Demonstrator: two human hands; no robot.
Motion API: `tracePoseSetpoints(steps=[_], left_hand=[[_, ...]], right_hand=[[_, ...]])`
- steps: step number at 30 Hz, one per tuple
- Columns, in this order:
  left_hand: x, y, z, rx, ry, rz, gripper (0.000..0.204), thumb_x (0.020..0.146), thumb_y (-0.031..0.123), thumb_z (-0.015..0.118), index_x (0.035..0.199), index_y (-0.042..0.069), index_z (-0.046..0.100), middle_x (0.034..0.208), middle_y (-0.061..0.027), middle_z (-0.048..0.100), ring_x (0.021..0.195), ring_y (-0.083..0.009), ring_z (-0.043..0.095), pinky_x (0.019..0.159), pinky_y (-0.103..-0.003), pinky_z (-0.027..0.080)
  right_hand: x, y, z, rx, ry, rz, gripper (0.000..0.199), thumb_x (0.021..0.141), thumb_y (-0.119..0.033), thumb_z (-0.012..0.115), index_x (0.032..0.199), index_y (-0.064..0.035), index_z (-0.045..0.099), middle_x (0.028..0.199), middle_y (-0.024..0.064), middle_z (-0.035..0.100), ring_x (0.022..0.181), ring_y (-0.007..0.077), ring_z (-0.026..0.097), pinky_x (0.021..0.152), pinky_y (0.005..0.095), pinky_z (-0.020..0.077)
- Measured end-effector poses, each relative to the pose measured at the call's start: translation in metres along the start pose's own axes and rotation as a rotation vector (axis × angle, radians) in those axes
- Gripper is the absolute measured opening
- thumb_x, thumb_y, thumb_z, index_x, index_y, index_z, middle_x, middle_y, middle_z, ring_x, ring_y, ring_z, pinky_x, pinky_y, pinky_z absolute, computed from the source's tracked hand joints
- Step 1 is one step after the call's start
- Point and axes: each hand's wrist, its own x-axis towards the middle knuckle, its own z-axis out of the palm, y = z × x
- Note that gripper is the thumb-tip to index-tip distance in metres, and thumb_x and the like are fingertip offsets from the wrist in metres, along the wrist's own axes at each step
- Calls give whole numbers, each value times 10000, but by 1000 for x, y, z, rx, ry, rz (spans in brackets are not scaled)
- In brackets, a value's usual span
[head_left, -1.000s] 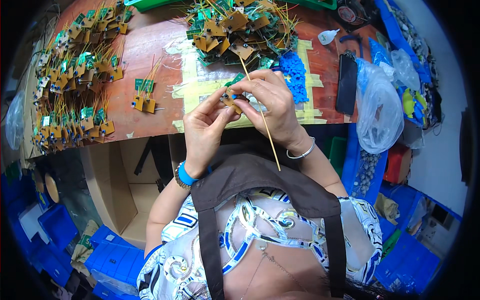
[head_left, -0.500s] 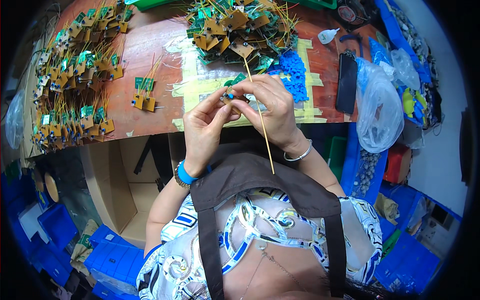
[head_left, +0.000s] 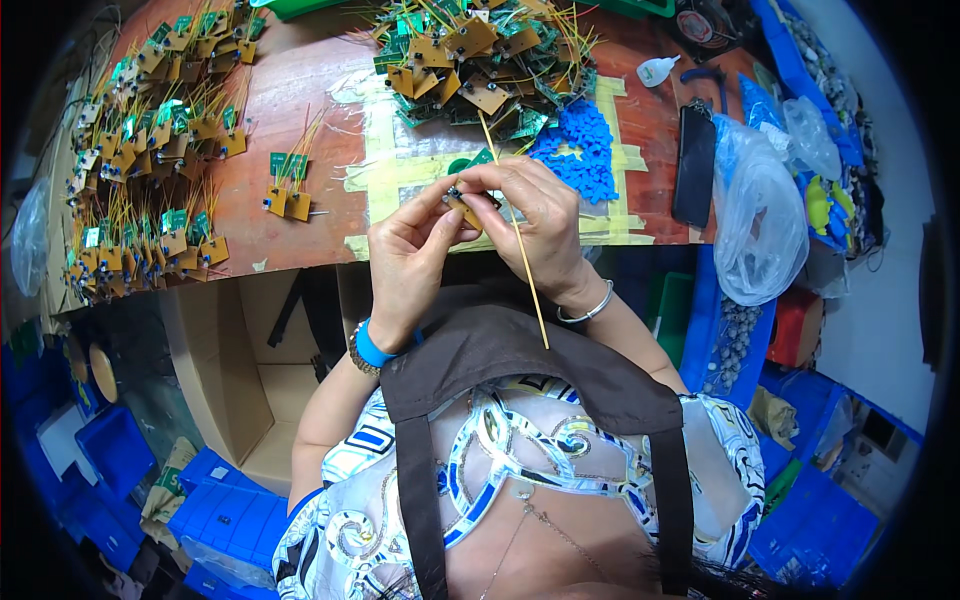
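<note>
Both my hands meet over the front edge of a reddish-brown workbench. My left hand pinches a small brown circuit board part with a green edge. My right hand grips the same part from the right and holds a long thin yellow wire that runs from the far pile down past my wrist. A pile of blue plastic pieces lies just beyond my right hand.
A heap of brown and green boards with yellow wires sits at the back centre. Rows of similar finished boards cover the left. A black phone, clear plastic bags and blue bins surround me.
The yellow wire has swung slightly, its lower end shifting left toward my chest. My fingers have turned the small board a little; both hands stay in the same place.
</note>
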Motion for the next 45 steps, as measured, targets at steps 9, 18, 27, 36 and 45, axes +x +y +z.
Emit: tracePoseSetpoints(steps=[9, 18, 27, 36, 45], left_hand=[[1, -2, -2, -60, 148, 33, 220, 954, 80, 582, 1118, -35, 672, 903, -73, 692, 759, -110, 658, 700, -237, 568], [16, 25, -116, 620, 526, 267, 213, 933, 96, 611, 1099, -10, 693, 983, -92, 694, 837, -141, 636, 741, -267, 518], [68, 26, -55, 1124, 374, 638, 188, 854, 111, 670, 1024, 30, 682, 1008, -135, 649, 947, -287, 597, 838, -380, 465], [125, 10, -48, 837, 300, 293, 272, 848, 140, 721, 1065, -14, 667, 913, -79, 701, 770, -104, 632, 664, -241, 495], [80, 14, -47, 166, 406, 477, 158, 918, 10, 604, 1056, -66, 611, 932, -107, 682, 803, -143, 667, 717, -271, 578]], right_hand=[[2, -4, 6, -16, -29, -41, 213, 719, 14, 743, 919, -28, 682, 846, 104, 688, 792, 257, 669, 694, 339, 512], [11, 11, -21, 231, 32, 179, 178, 839, 1, 673, 1016, -4, 674, 961, 79, 716, 859, 154, 659, 760, 257, 496], [0, 16, -28, 320, 93, 339, 160, 908, -40, 621, 1043, 38, 659, 957, 107, 715, 897, 147, 652, 824, 258, 490], [-10, 18, -37, 235, 77, 288, 202, 940, -99, 595, 1069, 46, 653, 932, 126, 712, 861, 160, 661, 794, 264, 499], [-19, 29, -20, 385, -133, 266, 514, 1029, -414, 387, 1086, 12, 671, 814, 67, 599, 701, 139, 547, 675, 265, 454]])
